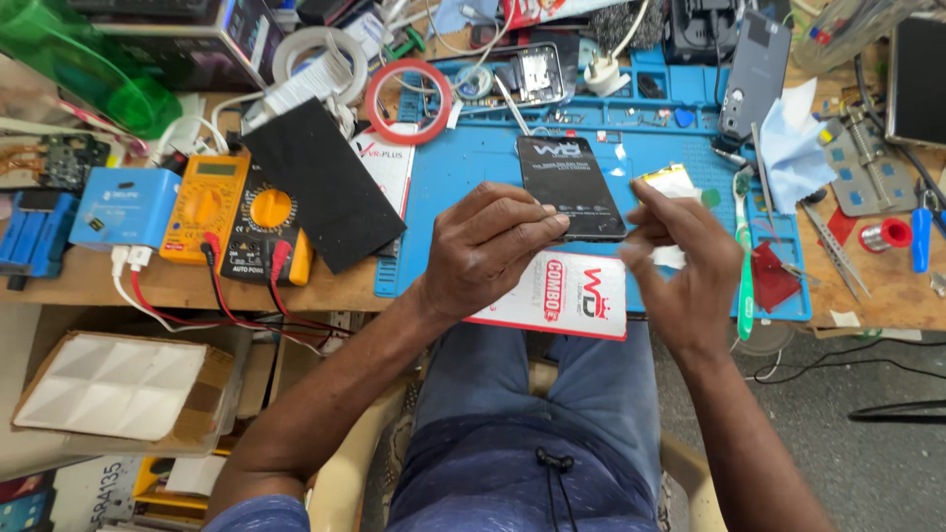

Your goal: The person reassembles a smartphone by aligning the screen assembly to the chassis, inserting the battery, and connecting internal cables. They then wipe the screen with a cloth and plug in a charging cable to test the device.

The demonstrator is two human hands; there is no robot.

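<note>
I see the left hand (pixel 488 251) w/ fingers pinched on the near edge of a flat black rectangular glossy phone panel (pixel 572 185), held just above the blue silicone work mat (pixel 463 167). Right hand (pixel 680 261) sits beside the panel's right edge, thumb & forefinger closed on a thin clear film tab (pixel 670 182), other fingers spread. A white-and-red flat card package (pixel 562 294) lies under both hands at the mat's near edge.

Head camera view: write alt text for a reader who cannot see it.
A person's left hand and right hand hold a black phone screen panel over a blue repair mat. A yellow multimeter and a red tape roll lie to the left.
</note>
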